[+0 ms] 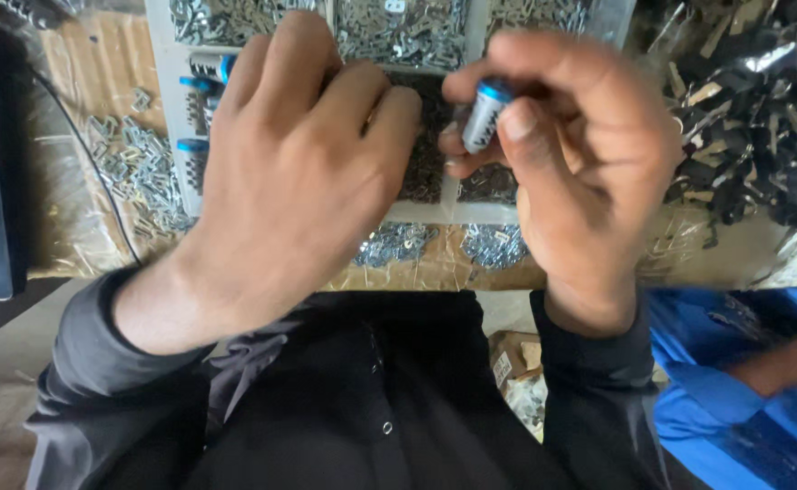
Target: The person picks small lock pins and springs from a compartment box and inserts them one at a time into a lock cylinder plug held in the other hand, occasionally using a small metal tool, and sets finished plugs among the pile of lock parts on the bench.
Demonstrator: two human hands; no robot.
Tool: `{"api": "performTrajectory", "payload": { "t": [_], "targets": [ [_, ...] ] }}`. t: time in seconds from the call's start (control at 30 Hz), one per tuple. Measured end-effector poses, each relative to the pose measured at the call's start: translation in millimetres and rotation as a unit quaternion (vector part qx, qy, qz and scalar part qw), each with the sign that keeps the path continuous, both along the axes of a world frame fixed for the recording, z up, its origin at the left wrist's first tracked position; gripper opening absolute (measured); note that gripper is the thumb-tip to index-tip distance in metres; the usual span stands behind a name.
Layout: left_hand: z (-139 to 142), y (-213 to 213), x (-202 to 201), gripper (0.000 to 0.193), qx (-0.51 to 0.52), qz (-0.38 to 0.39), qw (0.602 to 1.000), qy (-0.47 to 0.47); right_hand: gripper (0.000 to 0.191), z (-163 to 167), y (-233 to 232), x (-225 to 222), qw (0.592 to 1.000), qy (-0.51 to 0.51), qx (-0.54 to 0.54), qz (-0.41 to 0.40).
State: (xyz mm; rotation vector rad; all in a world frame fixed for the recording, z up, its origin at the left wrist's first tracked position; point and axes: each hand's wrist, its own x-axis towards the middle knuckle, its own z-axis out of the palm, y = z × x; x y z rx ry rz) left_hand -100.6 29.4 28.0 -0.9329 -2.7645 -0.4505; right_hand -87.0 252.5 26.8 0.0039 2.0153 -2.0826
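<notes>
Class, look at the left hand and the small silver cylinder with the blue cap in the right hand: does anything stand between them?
Nothing visible does. The left hand and the cylinder held in the right hand are apart, with only the tray of metal parts beneath.

Loose metal clips (140, 172) on cardboard, heap of dark metal parts (752, 118), blue-sleeved co-worker (734, 381)

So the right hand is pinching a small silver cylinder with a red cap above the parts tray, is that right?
Not quite. In the head view the right hand does pinch a small silver cylinder above the parts tray, but its cap is blue, not red.
</notes>
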Motion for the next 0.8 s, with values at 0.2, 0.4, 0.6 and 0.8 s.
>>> {"api": "performTrajectory", "payload": {
  "t": [0.2,0.4,0.6,0.8],
  "targets": [
    [5.8,-2.7,-3.7,0.016,0.184,-0.020,0.981,-0.063,0.037,5.6,-2.9,-1.2,0.997,0.066,0.046,0.021],
    [3.4,0.9,1.6,0.017,0.301,-0.003,0.943,-0.145,0.044,-3.1,2.9,-4.6,0.990,0.118,0.066,0.037],
    [9.2,3.4,-0.3,0.018,0.396,0.008,0.889,-0.230,0.036,-4.8,4.8,-4.4,0.994,0.097,0.033,0.032],
    [0.6,6.5,4.4,0.018,0.451,0.021,0.861,-0.233,0.035,-6.8,0.5,-2.3,0.991,0.129,0.027,0.031]
  ]
}}
